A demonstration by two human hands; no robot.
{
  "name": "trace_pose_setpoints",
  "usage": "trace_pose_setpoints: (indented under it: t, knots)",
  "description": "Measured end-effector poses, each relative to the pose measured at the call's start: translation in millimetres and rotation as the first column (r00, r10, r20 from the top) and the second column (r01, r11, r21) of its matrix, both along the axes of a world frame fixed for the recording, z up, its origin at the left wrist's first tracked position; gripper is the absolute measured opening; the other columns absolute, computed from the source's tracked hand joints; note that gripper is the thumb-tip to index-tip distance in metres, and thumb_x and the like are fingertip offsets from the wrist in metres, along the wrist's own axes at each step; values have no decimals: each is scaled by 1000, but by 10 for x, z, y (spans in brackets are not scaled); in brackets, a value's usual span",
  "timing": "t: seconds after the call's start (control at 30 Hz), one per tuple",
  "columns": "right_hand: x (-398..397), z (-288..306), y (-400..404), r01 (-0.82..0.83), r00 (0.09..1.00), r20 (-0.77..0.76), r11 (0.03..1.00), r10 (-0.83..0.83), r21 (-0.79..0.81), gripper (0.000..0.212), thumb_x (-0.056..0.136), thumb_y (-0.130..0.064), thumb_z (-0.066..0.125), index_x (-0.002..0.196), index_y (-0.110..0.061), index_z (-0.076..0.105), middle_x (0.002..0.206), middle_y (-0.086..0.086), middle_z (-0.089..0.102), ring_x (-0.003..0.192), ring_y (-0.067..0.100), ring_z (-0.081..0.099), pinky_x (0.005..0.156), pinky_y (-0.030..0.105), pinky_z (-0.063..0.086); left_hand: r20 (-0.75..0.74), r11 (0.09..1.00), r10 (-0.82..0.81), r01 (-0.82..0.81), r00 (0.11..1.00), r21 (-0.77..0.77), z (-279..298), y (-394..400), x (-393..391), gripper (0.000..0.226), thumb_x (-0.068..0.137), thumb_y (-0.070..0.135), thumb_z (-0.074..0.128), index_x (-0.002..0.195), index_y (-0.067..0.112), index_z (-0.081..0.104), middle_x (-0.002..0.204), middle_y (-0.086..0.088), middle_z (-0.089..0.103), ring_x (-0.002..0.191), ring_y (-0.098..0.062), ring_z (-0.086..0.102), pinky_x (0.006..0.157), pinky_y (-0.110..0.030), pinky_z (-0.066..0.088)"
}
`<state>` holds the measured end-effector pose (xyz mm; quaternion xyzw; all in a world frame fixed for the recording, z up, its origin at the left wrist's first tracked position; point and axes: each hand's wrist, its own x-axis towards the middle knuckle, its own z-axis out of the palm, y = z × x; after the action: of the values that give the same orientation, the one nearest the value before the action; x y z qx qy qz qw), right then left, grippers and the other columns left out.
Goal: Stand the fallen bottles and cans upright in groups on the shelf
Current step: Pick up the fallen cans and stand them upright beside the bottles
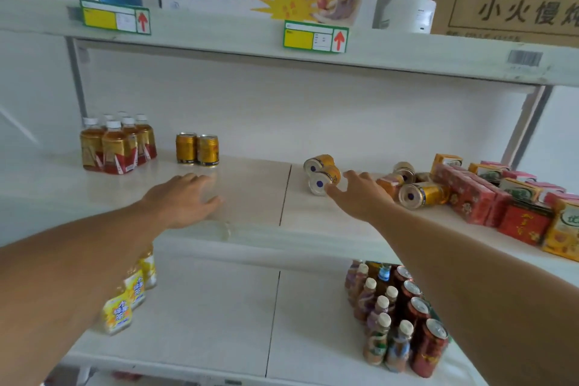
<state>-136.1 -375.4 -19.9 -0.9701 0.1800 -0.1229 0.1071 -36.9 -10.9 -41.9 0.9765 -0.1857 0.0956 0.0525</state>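
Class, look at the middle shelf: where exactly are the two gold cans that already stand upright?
In the head view, the two upright gold cans stand side by side left of centre on the middle shelf, right of the tea bottles.

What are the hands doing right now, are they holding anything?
Left hand: open, flat over the shelf, holding nothing.
Right hand: open, fingers spread, reaching at a fallen gold can, not gripping it yet.

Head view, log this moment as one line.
right hand: open, reaching fallen gold cans | left hand: open over shelf | two gold cans upright
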Motion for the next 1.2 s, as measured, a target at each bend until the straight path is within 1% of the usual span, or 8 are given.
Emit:
trace_pose_setpoints:
  t: [0.23, 0.4, 0.57, 0.77, 0.87, 0.93, 1.03, 1.2]
  knots:
    - [246, -27, 284, 100, 995, -11, 993, -101, -69, 86, 90, -83, 40, 153, -25, 42, 144, 13, 49, 122, 43, 60, 94, 50, 53, -107, 963, -99, 68, 989, -262, -203, -130, 280, 80, 97, 78, 40, 159, 28, 45, 164, -2, 45, 148, -28, 47, 115, -50, 44]
    - [586, -19, 280, 224, 974, 53, 973, -222, -60, 73, 95, -73, 40, 143, -19, 47, 137, 14, 52, 117, 41, 61, 79, 44, 47, -90, 926, -147, 105, 985, -363, -164, -429, 508, 74, 101, 70, 44, 158, 23, 48, 162, -3, 48, 147, -27, 49, 117, -49, 43]
    - [991, -20, 272, 257, 960, 93, 964, -263, 71, 75, 91, -74, 47, 141, -17, 48, 124, 13, 57, 114, 38, 62, 75, 41, 44, -37, 939, -151, 131, 988, -319, 44, -714, 766, 68, 103, 66, 47, 156, 24, 48, 161, -2, 49, 146, -25, 51, 113, -46, 47]
    - [1171, -61, 19, 222, 973, 30, 961, -230, 166, 62, 85, -53, 62, 129, -11, 50, 87, 1, 51, 91, 29, 55, 69, 34, 41, -33, 960, -136, 123, 990, -253, 310, -1303, 1005, 63, 106, 58, 47, 160, 25, 43, 163, -4, 47, 148, -30, 48, 115, -48, 46]
    - [1142, 21, -223, 192, 981, -15, 972, -192, 139, 60, 81, -61, 64, 116, -12, 54, 81, 0, 51, 83, 26, 56, 66, 31, 41, -45, 959, -174, 159, 984, -234, 413, -1775, 1098, 62, 105, 52, 53, 160, 24, 42, 162, -6, 48, 147, -30, 48, 115, -48, 45]
    - [1104, 73, -382, 149, 988, -64, 984, -143, 96, 59, 76, -71, 55, 101, -18, 63, 77, -2, 58, 71, 18, 57, 57, 28, 37, -77, 958, -214, 193, 974, -213, 437, -2112, 1169, 63, 103, 48, 58, 159, 23, 42, 161, -6, 49, 145, -29, 51, 115, -47, 46]
    - [1080, 74, -571, 110, 990, -87, 993, -106, 43, 58, 77, -63, 42, 104, -20, 69, 82, 0, 60, 74, 21, 55, 61, 29, 37, -128, 955, -259, 233, 957, -183, 486, -2608, 1285, 67, 101, 44, 63, 161, 20, 42, 163, -8, 47, 144, -28, 52, 115, -45, 46]
    - [1151, -2, -652, 83, 995, -45, 996, -84, -27, 49, 92, -52, 46, 112, -15, 72, 100, 7, 69, 95, 30, 64, 75, 34, 45, -229, 958, -228, 176, 946, -226, 512, -3250, 1422, 78, 104, 54, 55, 166, 12, 35, 155, -17, 56, 140, -34, 56, 109, -38, 47]
